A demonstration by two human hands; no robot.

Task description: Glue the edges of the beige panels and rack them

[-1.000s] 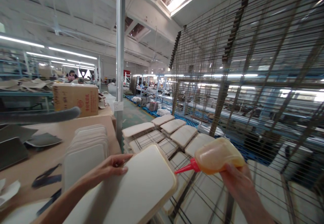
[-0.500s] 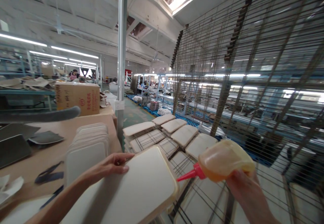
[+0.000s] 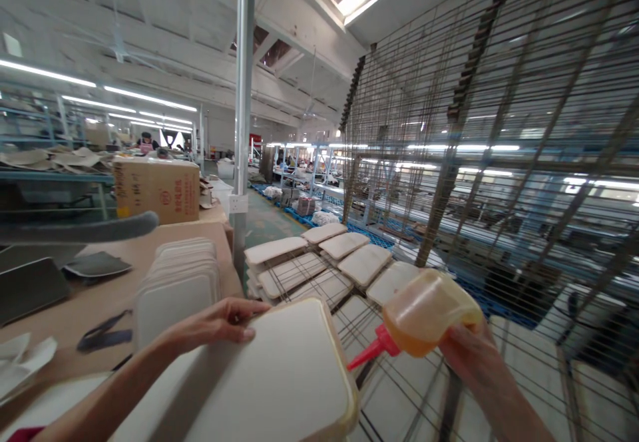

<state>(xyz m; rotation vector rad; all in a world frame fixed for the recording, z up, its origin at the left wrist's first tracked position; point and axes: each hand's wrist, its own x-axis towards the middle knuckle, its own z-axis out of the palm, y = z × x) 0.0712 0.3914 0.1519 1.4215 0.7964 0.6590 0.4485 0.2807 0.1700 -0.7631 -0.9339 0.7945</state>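
My left hand (image 3: pixel 227 322) grips the far edge of a white rounded panel (image 3: pixel 269 382), thumb on top and fingers at the rim. In my right hand (image 3: pixel 466 345) is a squeeze bottle (image 3: pixel 424 312) of amber liquid, tilted down to the left. Its red nozzle (image 3: pixel 372 349) touches or nearly touches the panel's right edge, where a yellowish line runs along the rim. Beyond the panel, similar white panels (image 3: pixel 364 263) lie on a wire rack (image 3: pixel 324 282). A stack of white panels (image 3: pixel 174 302) stands left of my left hand.
On the brown table (image 3: pixel 210 235) are a cardboard box (image 3: pixel 157 189), dark sheets (image 3: pixel 34 289), a dark strap (image 3: pixel 104 335) and white scraps (image 3: pixel 24 362). A metal post (image 3: pixel 243 96) rises ahead. Raised wire racks (image 3: pixel 479 116) stand at right. A person (image 3: pixel 146 142) is far off at left.
The bottle and my right hand have moved slightly left, and the nozzle tip sits a little lower along the panel's edge. My left hand keeps its grip. The view has shifted slightly.
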